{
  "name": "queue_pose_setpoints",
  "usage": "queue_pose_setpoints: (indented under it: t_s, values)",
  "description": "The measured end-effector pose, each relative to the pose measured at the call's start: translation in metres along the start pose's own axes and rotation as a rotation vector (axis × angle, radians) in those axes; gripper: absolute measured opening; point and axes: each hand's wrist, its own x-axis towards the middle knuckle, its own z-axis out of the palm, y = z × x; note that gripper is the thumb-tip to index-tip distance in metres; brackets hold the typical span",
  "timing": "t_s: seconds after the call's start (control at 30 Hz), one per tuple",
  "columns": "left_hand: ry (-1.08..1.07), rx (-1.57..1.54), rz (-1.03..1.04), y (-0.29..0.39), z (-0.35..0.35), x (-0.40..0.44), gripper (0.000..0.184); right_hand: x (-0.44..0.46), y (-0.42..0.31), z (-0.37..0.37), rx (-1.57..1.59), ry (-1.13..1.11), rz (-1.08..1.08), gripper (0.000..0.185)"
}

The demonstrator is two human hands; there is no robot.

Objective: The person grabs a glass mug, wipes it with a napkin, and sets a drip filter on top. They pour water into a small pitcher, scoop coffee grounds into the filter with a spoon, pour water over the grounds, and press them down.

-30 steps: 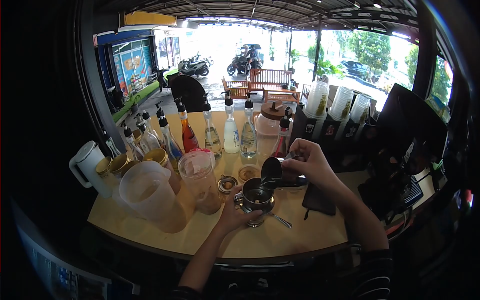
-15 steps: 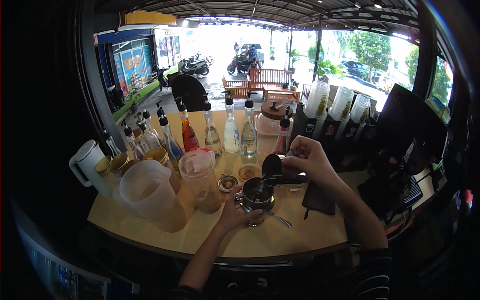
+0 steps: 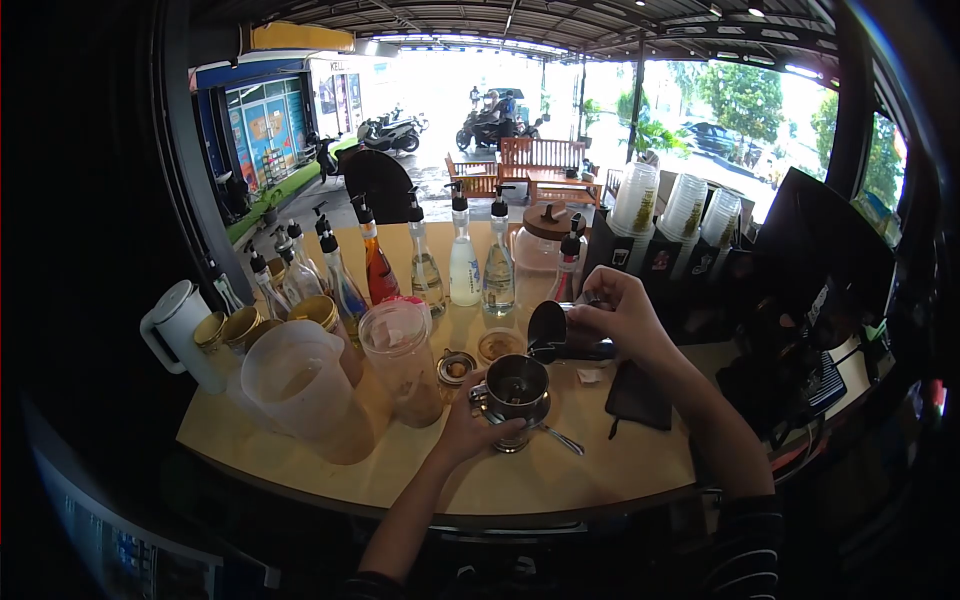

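Observation:
My left hand (image 3: 478,428) is closed around the side of a metal drip coffee filter (image 3: 516,385), which has a small handle at its left and a flared rim beneath. Dark contents show inside it. My right hand (image 3: 622,312) grips a dark pitcher (image 3: 548,330), tilted left with its mouth just above the filter's right rim. A thin stream cannot be made out clearly. Beside the filter's base lies a metal spoon (image 3: 562,440). Behind its left side is a small round metal piece (image 3: 457,367), with a round wooden coaster (image 3: 499,346) farther back.
Several pump bottles (image 3: 462,260) line the counter's back. A frosted jug (image 3: 300,390) and a clear pink-rimmed container (image 3: 398,360) stand left. Stacked plastic cups (image 3: 634,200) fill a dark holder at back right. A dark pouch (image 3: 640,396) lies by my right forearm.
My right hand has shifted the pitcher slightly up and to the right, uncovering more of the filter's opening. My left hand stays on the filter.

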Motion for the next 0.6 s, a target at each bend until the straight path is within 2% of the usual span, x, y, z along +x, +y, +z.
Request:
queue_pose_setpoints:
  t_s: [0.47,0.53,0.6]
  values:
    - [0.012,0.04,-0.018,0.002,0.0,-0.001,0.084,-0.003,-0.012,0.001,0.053,-0.048,0.015,0.022]
    - [0.006,0.044,-0.025,0.002,0.0,-0.001,0.084,-0.002,-0.006,-0.004,-0.055,-0.053,-0.012,0.021]
    - [0.0,0.048,-0.032,0.001,-0.001,-0.001,0.084,-0.003,-0.006,-0.003,-0.018,-0.028,-0.011,0.021]
